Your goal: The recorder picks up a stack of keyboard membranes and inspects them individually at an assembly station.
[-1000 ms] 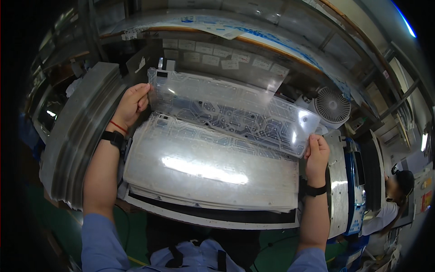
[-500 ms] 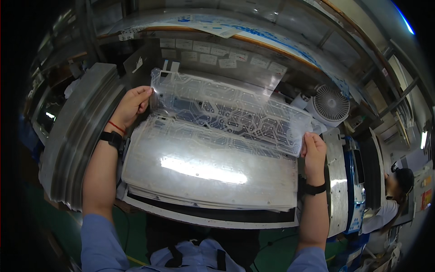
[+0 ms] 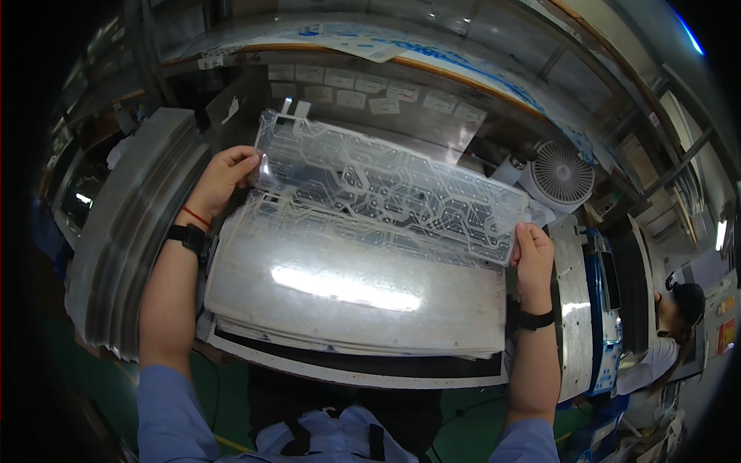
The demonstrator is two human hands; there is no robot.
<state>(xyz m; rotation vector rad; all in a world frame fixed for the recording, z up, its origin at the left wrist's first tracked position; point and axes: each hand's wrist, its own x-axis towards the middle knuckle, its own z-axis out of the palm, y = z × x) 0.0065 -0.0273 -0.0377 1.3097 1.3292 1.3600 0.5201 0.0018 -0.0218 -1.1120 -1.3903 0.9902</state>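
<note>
A clear plastic film with printed circuit traces (image 3: 386,181) is stretched between my two hands, tilted up above the far part of a stack of metal plates (image 3: 355,309). My left hand (image 3: 229,176) pinches its left edge between thumb and fingers. At the lower right corner, my right hand (image 3: 532,253) grips the film in the same way. Two short tails stick up from the film's upper left. Light glares off the top plate, and more traced film shows along that plate's far side.
Tall stacked metal plates (image 3: 127,231) stand on the left. A small white fan (image 3: 560,177) sits at the back right, above another plate pile (image 3: 570,309). Paper labels (image 3: 351,99) cover the back panel under a shelf. Another person (image 3: 670,332) is at far right.
The film tilts a little differently, so its traces show more brightly. Both hands keep their hold and have barely moved.
</note>
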